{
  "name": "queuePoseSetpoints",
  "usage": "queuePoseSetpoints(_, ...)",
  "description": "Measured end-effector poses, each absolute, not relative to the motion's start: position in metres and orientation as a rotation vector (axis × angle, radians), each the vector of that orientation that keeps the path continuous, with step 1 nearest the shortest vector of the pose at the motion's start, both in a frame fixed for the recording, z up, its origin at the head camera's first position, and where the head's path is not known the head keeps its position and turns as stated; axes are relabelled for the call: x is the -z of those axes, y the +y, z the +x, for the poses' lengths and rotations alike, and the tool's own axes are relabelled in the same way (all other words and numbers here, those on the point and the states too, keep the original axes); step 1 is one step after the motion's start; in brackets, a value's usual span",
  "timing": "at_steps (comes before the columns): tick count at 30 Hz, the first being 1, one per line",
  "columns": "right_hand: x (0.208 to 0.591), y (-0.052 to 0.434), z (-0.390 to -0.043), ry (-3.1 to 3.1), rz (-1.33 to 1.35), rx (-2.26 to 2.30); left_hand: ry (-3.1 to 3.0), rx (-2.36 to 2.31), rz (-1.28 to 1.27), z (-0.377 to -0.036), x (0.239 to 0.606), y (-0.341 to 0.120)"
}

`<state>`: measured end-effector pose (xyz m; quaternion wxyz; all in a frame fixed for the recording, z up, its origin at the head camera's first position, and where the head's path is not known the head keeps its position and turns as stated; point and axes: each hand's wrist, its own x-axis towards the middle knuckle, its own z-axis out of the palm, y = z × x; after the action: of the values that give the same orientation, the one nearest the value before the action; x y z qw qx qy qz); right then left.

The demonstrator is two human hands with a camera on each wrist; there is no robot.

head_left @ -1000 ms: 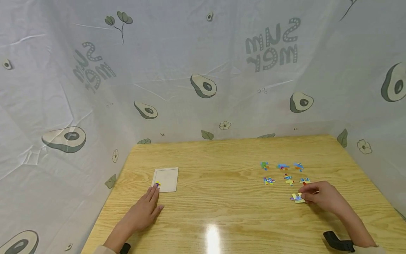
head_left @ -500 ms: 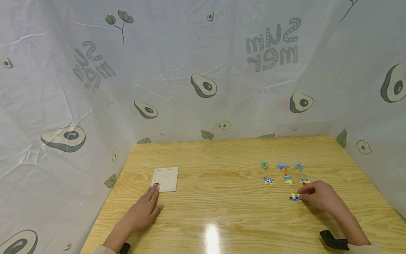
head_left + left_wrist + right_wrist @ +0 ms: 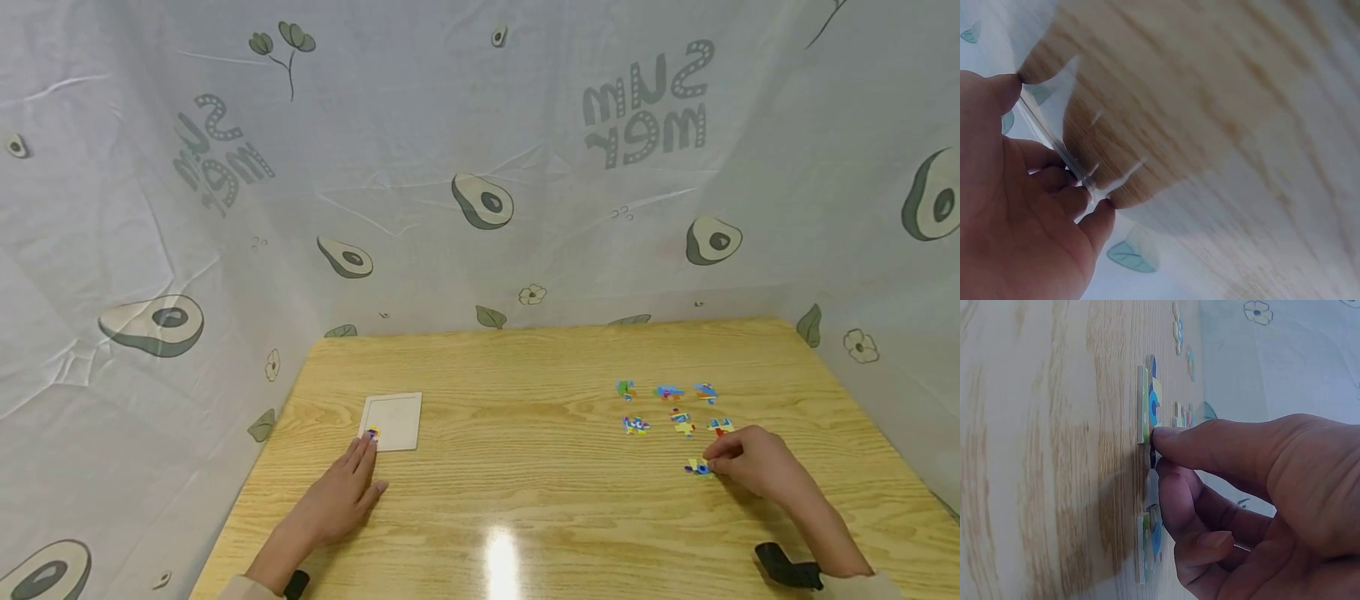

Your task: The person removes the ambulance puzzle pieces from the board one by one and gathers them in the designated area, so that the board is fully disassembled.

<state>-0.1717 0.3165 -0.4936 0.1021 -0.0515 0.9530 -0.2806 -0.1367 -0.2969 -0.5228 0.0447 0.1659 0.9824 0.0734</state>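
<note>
Right hand (image 3: 753, 463): I see it pinching one colourful cardboard puzzle piece (image 3: 699, 467).
Loose colourful pieces (image 3: 670, 392): six, just beyond it.
Left hand (image 3: 341, 493): spread flat, fingertips at one pale square puzzle board (image 3: 393, 422).

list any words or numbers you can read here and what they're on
"SUM MER", seen mirrored, on the backdrop sheet's right part.
"SUM MER", also mirrored and tilted, on its left part.
The puzzle pieces and the puzzle board show no readable text; their print is too small to tell.
The black wrist strap shows none.

Backdrop cloth (image 3: 480, 125): mirrored print, probably "SUMMER", twice.
</note>
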Motion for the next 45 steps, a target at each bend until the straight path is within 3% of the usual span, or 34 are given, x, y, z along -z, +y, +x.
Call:
queuePoseSetpoints(11, 0.466, 0.314, -0.179, 2.873, -0.197, 0.863, 2.992, -0.227, 0.504, -0.137, 0.524, -0.298)
queuePoseSetpoints(21, 0.445, 0.271, -0.197, 2.913, -0.346, 0.989, 2.994, -0.198, 0.514, -0.139, 0.526, -0.301)
queuePoseSetpoints(33, 0.427, 0.189, -0.235, 2.818, -0.609, 1.166, 2.980, -0.242, 0.505, -0.137, 0.524, -0.299)
queuePoseSetpoints(45, 0.428, 0.069, -0.250, 2.601, -0.855, 1.275, 3.010, -0.240, 0.543, -0.133, 0.522, -0.300)
